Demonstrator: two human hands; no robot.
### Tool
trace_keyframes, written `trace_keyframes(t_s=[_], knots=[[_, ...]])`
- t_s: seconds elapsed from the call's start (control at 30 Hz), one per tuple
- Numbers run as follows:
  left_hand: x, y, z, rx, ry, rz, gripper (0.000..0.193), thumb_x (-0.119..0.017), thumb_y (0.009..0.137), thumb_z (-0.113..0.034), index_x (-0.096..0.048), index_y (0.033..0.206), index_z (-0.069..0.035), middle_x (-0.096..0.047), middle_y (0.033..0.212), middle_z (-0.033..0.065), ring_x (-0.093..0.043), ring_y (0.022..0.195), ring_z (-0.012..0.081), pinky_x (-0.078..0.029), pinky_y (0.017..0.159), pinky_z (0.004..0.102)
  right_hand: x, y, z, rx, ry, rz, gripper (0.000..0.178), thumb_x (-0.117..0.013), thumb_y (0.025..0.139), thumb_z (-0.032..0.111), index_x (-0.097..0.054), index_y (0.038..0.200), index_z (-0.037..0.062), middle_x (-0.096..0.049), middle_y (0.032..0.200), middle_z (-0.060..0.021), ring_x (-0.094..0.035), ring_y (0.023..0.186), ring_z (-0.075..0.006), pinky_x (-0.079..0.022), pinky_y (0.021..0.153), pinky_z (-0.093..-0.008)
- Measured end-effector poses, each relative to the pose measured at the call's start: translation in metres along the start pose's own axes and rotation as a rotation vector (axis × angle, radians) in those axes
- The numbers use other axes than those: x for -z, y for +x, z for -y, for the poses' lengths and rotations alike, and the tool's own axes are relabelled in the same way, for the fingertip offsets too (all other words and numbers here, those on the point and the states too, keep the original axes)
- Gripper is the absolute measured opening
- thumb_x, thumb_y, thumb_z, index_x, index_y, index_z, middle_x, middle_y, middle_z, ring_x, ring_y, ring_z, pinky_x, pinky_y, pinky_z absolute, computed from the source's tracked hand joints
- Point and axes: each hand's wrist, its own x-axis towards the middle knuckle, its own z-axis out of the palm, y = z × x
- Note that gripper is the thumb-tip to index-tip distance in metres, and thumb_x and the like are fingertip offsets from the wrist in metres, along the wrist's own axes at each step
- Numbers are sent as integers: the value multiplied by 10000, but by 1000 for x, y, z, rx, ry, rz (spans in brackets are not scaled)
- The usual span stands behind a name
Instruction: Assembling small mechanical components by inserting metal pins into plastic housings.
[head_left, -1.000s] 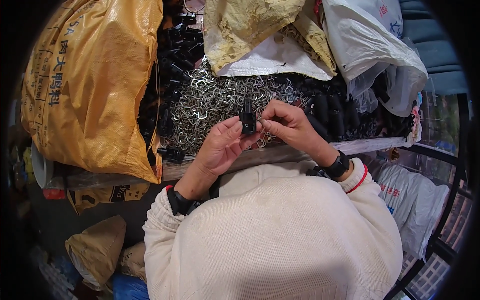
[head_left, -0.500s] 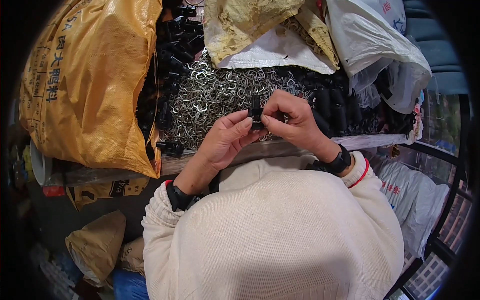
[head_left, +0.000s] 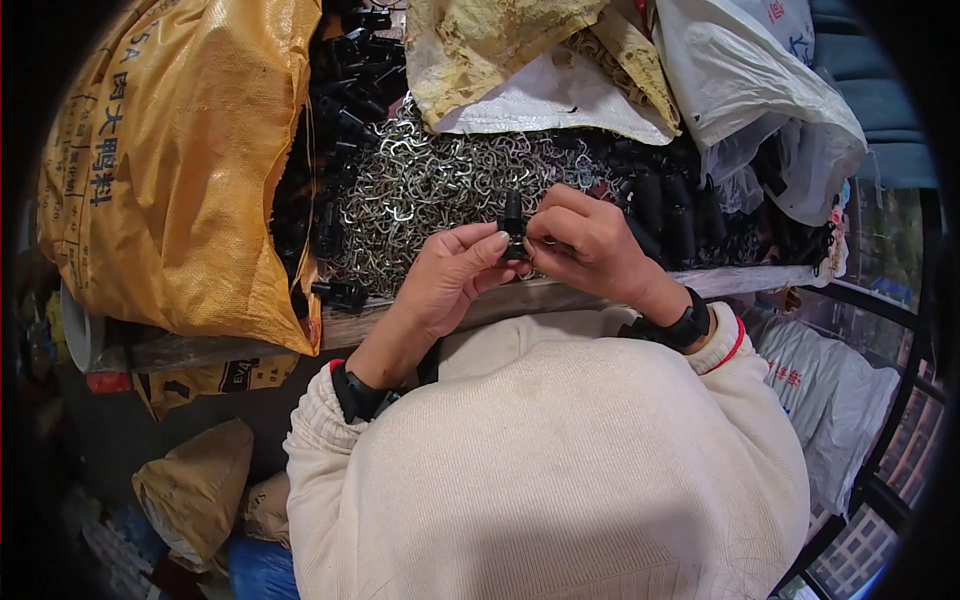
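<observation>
Table (head_left: 560, 296) before you carries a heap of silver metal clips (head_left: 430, 185), black parts (head_left: 670, 205) and a yellow sack (head_left: 170, 170). Your left hand (head_left: 450, 275) and right hand (head_left: 585, 245) meet above the edge, both pinching one small black part (head_left: 513, 232) between the fingertips.

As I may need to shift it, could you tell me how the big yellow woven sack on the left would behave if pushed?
The yellow woven sack bulges full, so it is probably heavy. Its creased skin looks floppy and would likely dent rather than slide.
</observation>
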Motion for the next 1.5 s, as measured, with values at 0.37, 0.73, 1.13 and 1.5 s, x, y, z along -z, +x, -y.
trace_keyframes(t_s=[0.37,0.73,1.13,1.5], knots=[[-1,-1,1,-68,157,3,259,-516,822,-119,-505,1028,37,-575,933,77,-582,794,136,-482,693,225,0,-2,2,49,-106,50,151,-630,624,-5,-500,691,31,-444,637,-62,-470,510,-169,-376,439,-262],[-5,-5,-8,-128,183,59,253,-519,795,-104,-512,1005,38,-588,904,124,-599,775,168,-498,690,241,41,20,-25,-266,229,410,171,-628,714,129,-521,766,6,-489,667,-63,-492,602,-165,-388,551,-256],[3,-5,-8,-135,97,16,234,-533,793,-83,-518,1003,19,-589,900,102,-600,773,181,-496,657,246,59,67,-169,-33,-774,159,189,-558,763,175,-550,873,22,-538,713,-102,-544,668,-181,-430,588,-265],[-3,1,-10,-218,-44,25,255,-515,804,-102,-502,1023,28,-590,904,116,-596,797,177,-498,645,211,48,22,-43,-493,360,210,215,-633,723,99,-562,909,17,-521,798,-32,-513,712,-89,-413,612,-212]])
